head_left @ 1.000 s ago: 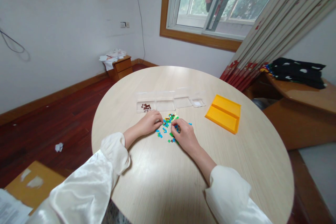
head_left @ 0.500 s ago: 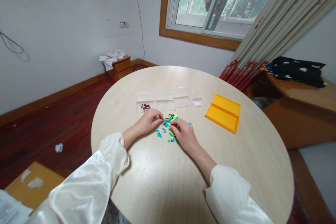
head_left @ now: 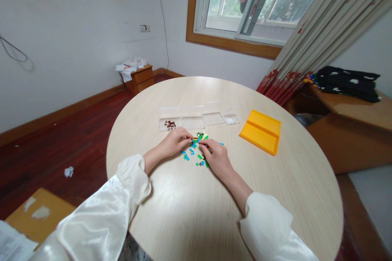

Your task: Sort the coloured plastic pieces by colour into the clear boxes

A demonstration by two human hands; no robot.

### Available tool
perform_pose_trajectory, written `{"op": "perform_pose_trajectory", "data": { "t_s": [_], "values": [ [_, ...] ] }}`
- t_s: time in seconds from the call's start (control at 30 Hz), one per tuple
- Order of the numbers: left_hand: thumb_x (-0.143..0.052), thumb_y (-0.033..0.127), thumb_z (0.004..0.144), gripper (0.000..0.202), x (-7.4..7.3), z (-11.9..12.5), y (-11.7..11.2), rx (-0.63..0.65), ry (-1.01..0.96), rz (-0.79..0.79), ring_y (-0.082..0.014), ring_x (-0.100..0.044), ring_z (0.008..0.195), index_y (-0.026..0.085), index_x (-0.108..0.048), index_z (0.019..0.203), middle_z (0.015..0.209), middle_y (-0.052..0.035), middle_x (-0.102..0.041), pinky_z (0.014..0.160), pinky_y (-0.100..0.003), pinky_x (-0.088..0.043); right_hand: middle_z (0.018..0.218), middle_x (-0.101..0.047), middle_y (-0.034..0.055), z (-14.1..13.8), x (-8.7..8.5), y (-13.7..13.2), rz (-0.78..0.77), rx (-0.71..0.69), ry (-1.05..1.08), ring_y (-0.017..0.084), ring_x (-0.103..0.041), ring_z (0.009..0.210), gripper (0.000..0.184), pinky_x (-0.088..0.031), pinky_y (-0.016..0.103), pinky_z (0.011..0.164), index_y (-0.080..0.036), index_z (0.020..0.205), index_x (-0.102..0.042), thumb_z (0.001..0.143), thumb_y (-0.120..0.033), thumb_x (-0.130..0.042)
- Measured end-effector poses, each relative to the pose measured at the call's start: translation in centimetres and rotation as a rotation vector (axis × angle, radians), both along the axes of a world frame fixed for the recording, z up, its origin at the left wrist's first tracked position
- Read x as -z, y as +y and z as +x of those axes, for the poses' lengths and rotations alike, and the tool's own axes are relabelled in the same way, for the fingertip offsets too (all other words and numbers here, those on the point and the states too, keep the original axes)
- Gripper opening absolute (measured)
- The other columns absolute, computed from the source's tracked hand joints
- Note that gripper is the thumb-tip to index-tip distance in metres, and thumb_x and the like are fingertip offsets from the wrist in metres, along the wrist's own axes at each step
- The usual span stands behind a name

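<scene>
A loose heap of small toy building bricks (head_left: 201, 135) in blue, green, yellow and brown lies at the middle of the round table (head_left: 196, 204). My left hand (head_left: 175, 142) reaches the heap's left side, thumb and forefinger pinched; whatever sits between them is too small to name. Over the right part of the heap, my right hand (head_left: 216, 155) is also pinched, with a tiny dark bit at its fingertips. Several bricks under the right hand are partly hidden. Behind the left hand, small brown bricks (head_left: 170, 124) lie in the leftmost compartment of a clear plastic tray (head_left: 192, 122).
A yellow two-section tray (head_left: 260, 131) stands right of the bricks. The clear tray's other sections run toward it, the smallest holding a white piece (head_left: 230, 120). Beyond the table are a small cabinet (head_left: 143, 77), a curtain (head_left: 309, 28) and a wooden desk (head_left: 361, 130).
My left hand has shifted slightly right, toward the heap's middle. The right hand's fingertips have moved a little and now show a dark bit. The trays have stayed put.
</scene>
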State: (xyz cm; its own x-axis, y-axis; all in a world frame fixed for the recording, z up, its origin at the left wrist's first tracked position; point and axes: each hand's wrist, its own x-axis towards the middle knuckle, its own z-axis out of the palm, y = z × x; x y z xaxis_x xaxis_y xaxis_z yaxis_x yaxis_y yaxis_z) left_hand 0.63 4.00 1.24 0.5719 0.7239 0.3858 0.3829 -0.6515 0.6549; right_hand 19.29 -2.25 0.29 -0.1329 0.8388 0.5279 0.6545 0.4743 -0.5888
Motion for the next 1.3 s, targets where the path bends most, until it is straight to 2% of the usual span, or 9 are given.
{"op": "perform_pose_trajectory", "data": {
  "t_s": [0.2, 0.47, 0.67, 0.77, 0.9, 1.0, 1.13, 1.3],
  "values": [
    [-0.060, 0.025, 0.081, 0.013, -0.1, 0.4, -0.6, 0.045, -0.051, -0.068, -0.0150, -0.057, 0.077, 0.016, -0.069, 0.085, 0.080, -0.0059, -0.068, 0.074, -0.027, -0.043, 0.084, -0.071, 0.0055, -0.1, -0.3, -0.3, 0.013, -0.029, 0.018, 0.018, -0.066, 0.077, 0.016, -0.051, 0.032, 0.073, -0.021, 0.086, -0.066, 0.088, -0.023, -0.051],
    [-0.057, 0.033, 0.081, 0.023, -0.8, 0.7, -1.3, 0.142, -0.082, -0.267, -0.0138, -0.056, 0.069, 0.015, -0.069, 0.077, 0.070, -0.0042, -0.065, 0.066, -0.025, -0.043, 0.080, -0.068, 0.0051, -0.3, -0.9, -0.6, 0.059, -0.112, -0.005, 0.018, -0.062, 0.077, 0.015, -0.049, 0.032, 0.073, -0.021, 0.084, -0.066, 0.089, -0.025, -0.052],
    [-0.057, 0.037, 0.078, 0.028, -1.4, 0.6, -1.4, 0.152, -0.114, -0.422, -0.0100, -0.050, 0.059, 0.011, -0.066, 0.072, 0.063, -0.0017, -0.060, 0.058, -0.022, -0.039, 0.084, -0.069, 0.0055, -0.2, -0.7, -0.5, 0.113, -0.142, -0.011, 0.019, -0.061, 0.081, 0.014, -0.049, 0.033, 0.074, -0.022, 0.093, -0.066, 0.089, -0.024, -0.053],
    [-0.058, 0.035, 0.076, 0.026, -1.5, 0.2, -0.7, 0.028, -0.170, -0.370, -0.0105, -0.050, 0.060, 0.011, -0.067, 0.071, 0.065, -0.0029, -0.062, 0.058, -0.022, -0.038, 0.090, -0.068, 0.0071, -0.1, -0.3, -0.4, 0.111, -0.123, -0.033, 0.020, -0.061, 0.085, 0.018, -0.050, 0.035, 0.076, -0.021, 0.101, -0.065, 0.089, -0.021, -0.051],
    [-0.055, 0.033, 0.077, 0.025, -1.3, -1.0, 0.9, -0.354, -0.214, -0.174, -0.0116, -0.048, 0.058, 0.012, -0.067, 0.072, 0.066, -0.0033, -0.064, 0.056, -0.024, -0.037, 0.091, -0.065, 0.0084, -0.2, 0.2, -0.1, 0.055, -0.088, -0.123, 0.021, -0.059, 0.088, 0.021, -0.049, 0.038, 0.078, -0.021, 0.099, -0.066, 0.088, -0.017, -0.049],
    [-0.053, 0.030, 0.078, 0.022, -1.1, -2.2, 2.0, -0.548, -0.141, -0.031, -0.0134, -0.051, 0.061, 0.014, -0.067, 0.072, 0.070, -0.0042, -0.067, 0.062, -0.026, -0.040, 0.093, -0.063, 0.0099, -0.3, 0.4, 0.0, 0.034, -0.088, -0.184, 0.022, -0.057, 0.090, 0.021, -0.048, 0.039, 0.079, -0.018, 0.097, -0.067, 0.088, -0.017, -0.049],
    [-0.052, 0.026, 0.079, 0.020, -0.8, -3.2, 2.9, -0.666, -0.019, 0.075, -0.0172, -0.057, 0.071, 0.015, -0.067, 0.073, 0.077, -0.0067, -0.069, 0.070, -0.029, -0.043, 0.093, -0.062, 0.0093, -0.4, 0.4, -0.1, 0.009, -0.063, -0.253, 0.022, -0.055, 0.091, 0.020, -0.045, 0.038, 0.079, -0.019, 0.093, -0.068, 0.088, -0.018, -0.049],
    [-0.052, 0.023, 0.080, 0.019, -0.3, -3.7, 3.5, -0.694, 0.089, 0.081, -0.0207, -0.060, 0.079, 0.015, -0.068, 0.079, 0.083, -0.0083, -0.071, 0.078, -0.032, -0.045, 0.088, -0.062, 0.0077, -0.3, 0.1, -0.3, -0.008, -0.002, -0.280, 0.020, -0.055, 0.085, 0.017, -0.041, 0.036, 0.076, -0.018, 0.080, -0.067, 0.086, -0.018, -0.051]
  ]
}}
